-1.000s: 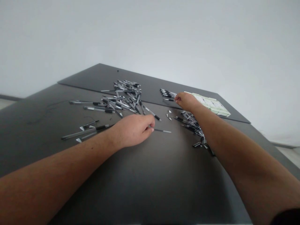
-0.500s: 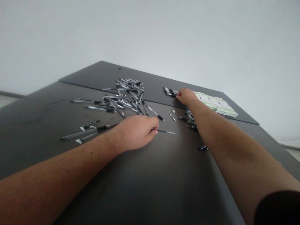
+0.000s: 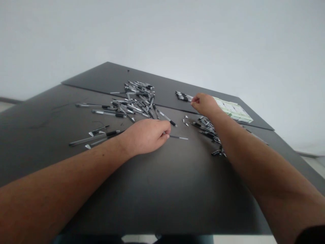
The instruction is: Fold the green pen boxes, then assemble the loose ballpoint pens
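Note:
My left hand point(image 3: 148, 135) is closed in a pinch around a thin pen refill point(image 3: 179, 137), whose pale end sticks out to the right just over the table. My right hand point(image 3: 204, 103) hovers by the right end of a neat row of pens point(image 3: 183, 96) with black grips. Its fingers are curled together, and I cannot make out whether anything is between them. Behind my left hand spreads a loose heap of clear pens point(image 3: 139, 105) with black grips. Under my right forearm lies a pile of black-and-clear pen parts point(image 3: 207, 128), partly hidden by the arm.
Green-and-white flat boxes point(image 3: 235, 110) lie beyond my right wrist. Small silvery pen tips point(image 3: 185, 121) are scattered between my hands. More pens and parts point(image 3: 95, 137) lie left of my left wrist. A seam crosses the dark table point(image 3: 162, 189), and a white wall stands behind it.
My right hand has drawn back slightly from the row of pens, showing more of its right end. My left hand keeps its hold on the refill. The view has shifted a little.

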`<state>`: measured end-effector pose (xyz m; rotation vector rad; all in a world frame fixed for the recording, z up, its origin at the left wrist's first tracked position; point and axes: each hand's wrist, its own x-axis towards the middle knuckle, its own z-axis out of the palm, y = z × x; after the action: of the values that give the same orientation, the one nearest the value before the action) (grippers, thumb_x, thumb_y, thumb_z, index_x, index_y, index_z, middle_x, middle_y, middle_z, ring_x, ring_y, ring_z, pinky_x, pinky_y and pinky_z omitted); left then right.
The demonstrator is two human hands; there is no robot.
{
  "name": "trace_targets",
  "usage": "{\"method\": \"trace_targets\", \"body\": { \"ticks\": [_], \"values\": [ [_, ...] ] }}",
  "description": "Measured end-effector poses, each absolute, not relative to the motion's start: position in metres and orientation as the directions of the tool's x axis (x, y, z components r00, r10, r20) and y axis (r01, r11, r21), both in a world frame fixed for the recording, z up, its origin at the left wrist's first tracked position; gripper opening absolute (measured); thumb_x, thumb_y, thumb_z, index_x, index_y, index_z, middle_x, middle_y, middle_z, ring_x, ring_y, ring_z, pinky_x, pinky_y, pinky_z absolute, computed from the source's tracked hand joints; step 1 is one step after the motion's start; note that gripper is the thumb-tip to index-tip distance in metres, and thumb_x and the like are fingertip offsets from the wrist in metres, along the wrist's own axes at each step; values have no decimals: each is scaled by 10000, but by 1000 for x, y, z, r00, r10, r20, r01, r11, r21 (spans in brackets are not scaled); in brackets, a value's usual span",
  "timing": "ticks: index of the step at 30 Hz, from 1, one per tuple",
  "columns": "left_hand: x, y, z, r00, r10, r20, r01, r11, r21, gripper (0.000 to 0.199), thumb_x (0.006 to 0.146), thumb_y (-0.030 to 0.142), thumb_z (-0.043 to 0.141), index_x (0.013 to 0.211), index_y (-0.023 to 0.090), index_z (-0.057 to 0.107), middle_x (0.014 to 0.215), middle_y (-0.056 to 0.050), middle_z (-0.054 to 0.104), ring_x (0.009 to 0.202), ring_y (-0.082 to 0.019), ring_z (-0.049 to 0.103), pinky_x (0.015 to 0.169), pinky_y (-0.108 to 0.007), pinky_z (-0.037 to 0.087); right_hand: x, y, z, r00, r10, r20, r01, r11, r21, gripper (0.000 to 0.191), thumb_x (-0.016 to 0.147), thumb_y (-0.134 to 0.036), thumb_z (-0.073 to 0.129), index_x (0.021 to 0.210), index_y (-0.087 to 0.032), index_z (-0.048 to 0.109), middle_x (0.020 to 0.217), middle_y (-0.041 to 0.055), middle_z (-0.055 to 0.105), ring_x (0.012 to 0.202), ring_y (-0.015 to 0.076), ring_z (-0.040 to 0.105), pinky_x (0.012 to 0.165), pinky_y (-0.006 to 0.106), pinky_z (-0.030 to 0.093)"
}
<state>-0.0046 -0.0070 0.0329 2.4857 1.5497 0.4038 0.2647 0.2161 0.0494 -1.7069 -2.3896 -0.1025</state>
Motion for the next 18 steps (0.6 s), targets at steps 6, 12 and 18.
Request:
{"method": "trace_targets", "body": {
  "ticks": [6, 12, 18],
  "values": [
    [-4, -3, 33, 356, 926, 124, 890, -377, 257, 167, 1132, 211, 693, 1183, 227, 851, 986, -50, 881, 927, -271, 835, 806, -364, 510, 284, 111, 57, -418, 890, 184, 845, 455, -282, 183, 1064, -350, 789, 1121, -229, 913, 916, 47, 857, 806, 239, 747, 794, 363, 551],
    [-7, 0, 30, 320, 937, 138, 898, -347, 272, 172, 1130, 225, 693, 1192, 221, 854, 972, -44, 863, 891, -260, 808, 810, -359, 512, 288, 68, 49, -531, 827, 182, 772, 561, -298, 181, 1072, -316, 766, 1153, -247, 913, 989, 62, 900, 883, 265, 814, 900, 391, 615],
    [-10, 3, 25, 308, 937, 164, 894, -344, 288, 150, 1107, 220, 704, 1145, 220, 850, 945, -41, 852, 861, -259, 790, 805, -361, 504, 279, 86, 14, -660, 688, 302, 675, 719, -163, 433, 1151, -292, 687, 1520, -185, 889, 1554, 233, 883, 1489, 410, 791, 1330, 606, 573]
  ]
}}
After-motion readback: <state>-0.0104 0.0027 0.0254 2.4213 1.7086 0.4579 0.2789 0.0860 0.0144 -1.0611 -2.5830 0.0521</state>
